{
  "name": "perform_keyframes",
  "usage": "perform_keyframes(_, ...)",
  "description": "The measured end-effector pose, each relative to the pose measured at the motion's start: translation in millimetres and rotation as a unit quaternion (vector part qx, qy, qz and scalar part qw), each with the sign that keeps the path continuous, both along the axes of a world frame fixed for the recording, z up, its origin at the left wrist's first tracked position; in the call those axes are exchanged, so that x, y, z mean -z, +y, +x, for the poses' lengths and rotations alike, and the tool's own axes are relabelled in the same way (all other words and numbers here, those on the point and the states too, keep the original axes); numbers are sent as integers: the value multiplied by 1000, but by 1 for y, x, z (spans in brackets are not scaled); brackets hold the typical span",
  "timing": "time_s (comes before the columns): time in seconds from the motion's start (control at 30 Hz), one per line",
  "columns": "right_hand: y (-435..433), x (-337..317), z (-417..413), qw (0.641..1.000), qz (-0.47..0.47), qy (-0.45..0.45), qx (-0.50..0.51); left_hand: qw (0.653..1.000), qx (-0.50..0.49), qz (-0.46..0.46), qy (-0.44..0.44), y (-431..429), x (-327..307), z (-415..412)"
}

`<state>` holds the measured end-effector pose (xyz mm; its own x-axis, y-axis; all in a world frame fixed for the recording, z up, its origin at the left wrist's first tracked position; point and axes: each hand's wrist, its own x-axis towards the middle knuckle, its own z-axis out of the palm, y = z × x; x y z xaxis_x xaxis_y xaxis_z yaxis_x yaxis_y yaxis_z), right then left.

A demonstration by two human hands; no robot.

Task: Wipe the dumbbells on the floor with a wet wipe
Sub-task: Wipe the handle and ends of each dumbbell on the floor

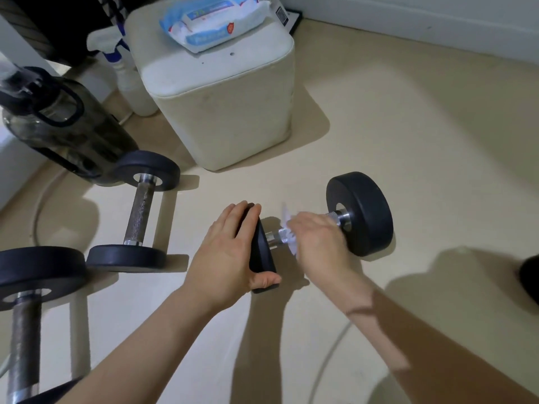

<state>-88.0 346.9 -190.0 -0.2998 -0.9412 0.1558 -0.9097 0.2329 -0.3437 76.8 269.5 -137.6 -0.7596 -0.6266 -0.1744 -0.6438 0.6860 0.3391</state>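
A black dumbbell (361, 211) with a steel handle lies on the beige floor in the middle of the view. My left hand (230, 252) grips its near weight plate, thumb under the rim. My right hand (318, 237) is wrapped over the handle, pressing a white wet wipe (288, 225) against the metal; the wipe's edge sticks out to the left of my fingers. A second dumbbell (140, 211) lies to the left. A third, larger dumbbell (26, 301) fills the lower left corner.
A cream cube stool (227, 112) stands behind, with a blue-and-white wet wipe pack (213, 21) on top. A dark water jug (58, 123) and a spray bottle (128, 80) sit at the left. A dark object (529, 278) shows at the right edge.
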Motion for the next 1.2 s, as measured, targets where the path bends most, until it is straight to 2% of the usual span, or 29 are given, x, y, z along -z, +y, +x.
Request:
perform_keyframes(0.07, 6, 4, 22, 995, -36, 9, -88, 1000, 5, -31, -3, 10, 2, 4)
perform_keyframes(0.1, 8, 3, 16, 994, -23, 23, -101, 999, 9, -43, -9, 15, 3, 5)
perform_keyframes(0.17, 10, 3, -12, 998, -6, 57, -37, 998, 12, -61, -13, 24, 4, 7)
perform_keyframes(0.23, 17, 5, -26, 999, -8, 33, 12, 998, 10, -68, -7, 29, 4, 8)
perform_keyframes(0.3, 24, 0, -5, 998, -28, -4, -49, 998, 12, -60, -14, 28, 4, 7)
perform_keyframes(0.4, 26, 2, 15, 987, -59, 15, -146, 1000, 11, -21, -7, 13, -1, 4)
perform_keyframes(0.43, 22, 1, 6, 988, -60, 23, -138, 1000, 9, 4, -4, 6, -3, 2)
perform_keyframes(0.5, 6, 3, -24, 995, -69, 44, -51, 998, -5, 54, 8, -8, -10, -2)
perform_keyframes(0.57, -6, 3, -30, 997, -66, 37, -3, 998, -18, 57, 25, -14, -15, -2)
perform_keyframes(0.73, -6, 5, 6, 987, -101, 17, -125, 999, 1, 16, 43, -12, -11, -1)
perform_keyframes(0.77, -8, 6, -5, 989, -99, 30, -108, 999, 1, 17, 34, -14, -10, 0)
perform_keyframes(0.87, -17, 4, -30, 994, -101, 21, 27, 999, -16, 29, 35, -19, -11, -2)
perform_keyframes(0.9, -18, 3, -22, 994, -101, 15, 34, 998, -19, 23, 46, -16, -11, -2)
perform_keyframes(1.03, -13, 6, 9, 986, -88, 61, -125, 996, 19, -79, 37, 3, -3, -4)
perform_keyframes(1.07, -16, 4, -3, 989, -76, 63, -111, 996, 25, -88, 14, 4, -1, -3)
perform_keyframes(1.17, -23, 6, -35, 994, -86, 57, 27, 994, 30, -103, -32, 1, 3, -2)
perform_keyframes(1.2, -24, 5, -29, 995, -89, 41, 32, 993, 27, -105, -38, 0, 4, -5)
